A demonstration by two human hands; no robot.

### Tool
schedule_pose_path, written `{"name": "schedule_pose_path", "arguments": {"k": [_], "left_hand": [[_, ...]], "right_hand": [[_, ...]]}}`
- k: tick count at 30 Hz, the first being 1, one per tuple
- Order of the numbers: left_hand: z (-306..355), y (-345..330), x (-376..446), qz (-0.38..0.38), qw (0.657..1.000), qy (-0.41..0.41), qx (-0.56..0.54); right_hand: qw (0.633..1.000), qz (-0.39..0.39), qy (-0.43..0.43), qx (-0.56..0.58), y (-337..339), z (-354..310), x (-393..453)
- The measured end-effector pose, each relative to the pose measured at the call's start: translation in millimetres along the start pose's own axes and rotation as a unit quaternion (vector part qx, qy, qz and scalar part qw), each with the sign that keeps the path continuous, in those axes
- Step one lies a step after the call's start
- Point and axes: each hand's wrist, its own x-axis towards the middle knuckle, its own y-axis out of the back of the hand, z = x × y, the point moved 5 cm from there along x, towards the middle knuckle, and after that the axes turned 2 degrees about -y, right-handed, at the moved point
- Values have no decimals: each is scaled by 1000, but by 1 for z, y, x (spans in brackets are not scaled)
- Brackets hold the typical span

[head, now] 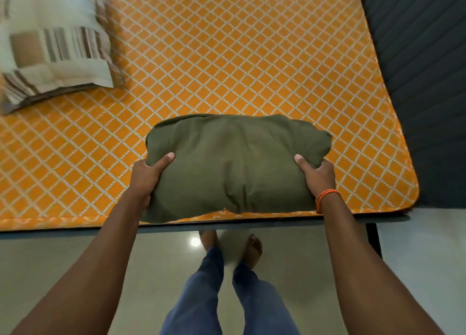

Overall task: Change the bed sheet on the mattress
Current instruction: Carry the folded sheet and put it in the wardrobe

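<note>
Fingers (165, 158) of both hands clamp the folded olive-green cloth bundle (234, 165) above the orange lattice-patterned mattress (227, 57); spreading it remains.

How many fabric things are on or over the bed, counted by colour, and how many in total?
Olive-green folded cloth bundle, held by left hand and right hand: 1
Orange diamond-patterned sheet: 1
White-and-brown striped pillow: 1
Total: 3

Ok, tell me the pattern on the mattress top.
Orange with a white diamond lattice on the mattress; head view.
</note>
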Motion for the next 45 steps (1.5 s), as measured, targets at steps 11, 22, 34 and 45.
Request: {"name": "schedule_pose_path", "arguments": {"k": [11, 22, 34, 45], "left_hand": [[70, 92, -110, 13, 998, -24, -59], [90, 202, -83, -44, 996, -35, -62], [122, 399, 20, -126, 989, -73, -28], [73, 568, 45, -163, 980, -101, -46]], "right_hand": [[996, -80, 32, 39, 33, -104, -115], [997, -43, 25, 57, -49, -135, -194], [992, 68, 42, 102, -241, -163, -318], [986, 114, 96, 71, -369, -187, -458]]}}
